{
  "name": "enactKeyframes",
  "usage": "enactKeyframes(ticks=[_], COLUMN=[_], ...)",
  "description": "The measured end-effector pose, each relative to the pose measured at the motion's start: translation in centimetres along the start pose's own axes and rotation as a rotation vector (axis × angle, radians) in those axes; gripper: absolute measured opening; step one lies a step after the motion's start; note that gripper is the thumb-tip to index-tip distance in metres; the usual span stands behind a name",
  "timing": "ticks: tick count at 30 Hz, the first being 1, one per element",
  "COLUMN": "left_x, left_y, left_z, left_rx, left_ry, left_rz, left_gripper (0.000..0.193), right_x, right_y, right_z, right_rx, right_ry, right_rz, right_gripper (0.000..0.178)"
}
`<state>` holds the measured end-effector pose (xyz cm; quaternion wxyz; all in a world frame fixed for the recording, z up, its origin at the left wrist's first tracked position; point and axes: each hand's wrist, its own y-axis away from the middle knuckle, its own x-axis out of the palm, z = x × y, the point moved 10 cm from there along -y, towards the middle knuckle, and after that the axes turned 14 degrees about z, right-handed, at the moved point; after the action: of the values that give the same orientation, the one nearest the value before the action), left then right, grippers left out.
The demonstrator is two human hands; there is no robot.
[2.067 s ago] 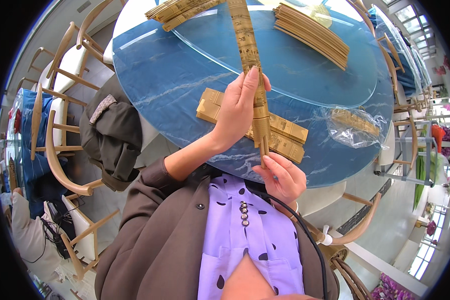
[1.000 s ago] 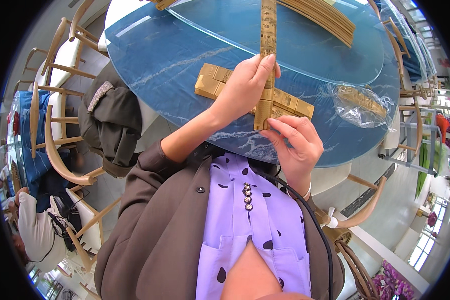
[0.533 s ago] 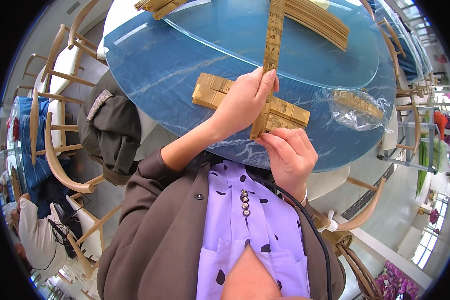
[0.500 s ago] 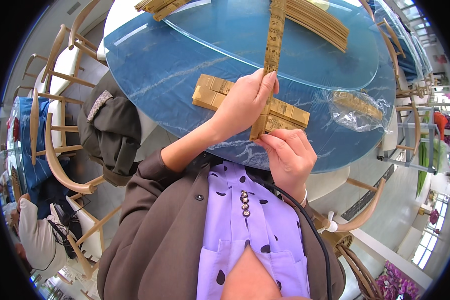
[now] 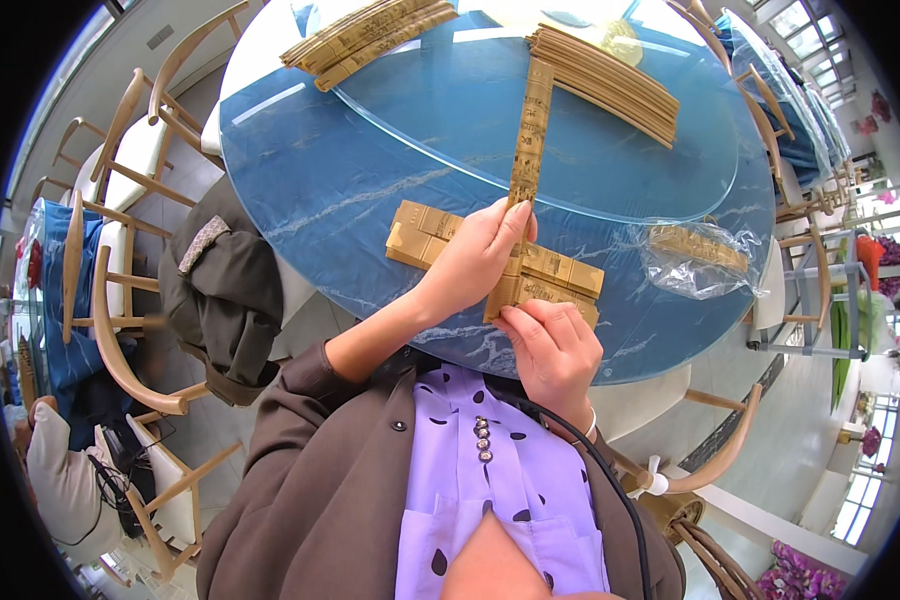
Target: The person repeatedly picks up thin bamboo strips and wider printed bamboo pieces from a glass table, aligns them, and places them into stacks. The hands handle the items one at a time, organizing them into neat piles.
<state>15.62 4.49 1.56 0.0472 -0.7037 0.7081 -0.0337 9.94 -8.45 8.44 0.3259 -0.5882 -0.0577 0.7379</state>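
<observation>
A long, narrow gold-brown paper strip (image 5: pixel 530 135) with dark printed marks points away from me across the table. My left hand (image 5: pixel 470 258) is closed around it below its middle, thumb on top. At the near end, the fingertips of my right hand (image 5: pixel 552 352) pinch the strip's corner. Beneath the strip and partly hidden by my left hand lie flat gold printed bundles (image 5: pixel 562 270), set crosswise side by side. What the right fingers cover at the strip's tip cannot be seen.
The round table has a blue marbled top (image 5: pixel 310 190) and a raised glass turntable (image 5: pixel 640 175). A stack of gold strips (image 5: pixel 610 88) lies far right, another stack (image 5: pixel 370 38) far left. A clear plastic bag (image 5: pixel 705 255) holds a gold bundle. A dark coat (image 5: pixel 225 290) hangs at left.
The view has shifted, so the table's far side and the strip's far end now show. Both hands keep their hold on the strip, whose near end sits slightly lower and further left in view.
</observation>
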Motion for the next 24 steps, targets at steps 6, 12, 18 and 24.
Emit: enactKeyframes(ticks=[6,12,18,24], left_x=[0.0,0.0,-1.6,-2.0], left_y=[0.3,0.3,0.6,1.0], left_z=[0.8,1.3,0.9,1.0], left_rx=[-0.006,0.007,0.005,0.075], left_ry=[0.052,0.059,0.257,0.307], left_rz=[0.001,-0.019,-0.138,-0.229], left_gripper=[0.039,0.04,0.041,0.041], right_x=[1.2,0.7,0.6,3.2], right_y=[0.4,0.5,1.2,1.9], right_z=[0.1,0.5,-3.4,-5.6], right_rx=[-0.038,-0.059,0.26,0.458], right_ry=[0.06,0.075,-0.353,-0.706], right_rz=[0.103,0.012,-0.102,0.004], right_gripper=[0.029,0.031,0.022,0.023])
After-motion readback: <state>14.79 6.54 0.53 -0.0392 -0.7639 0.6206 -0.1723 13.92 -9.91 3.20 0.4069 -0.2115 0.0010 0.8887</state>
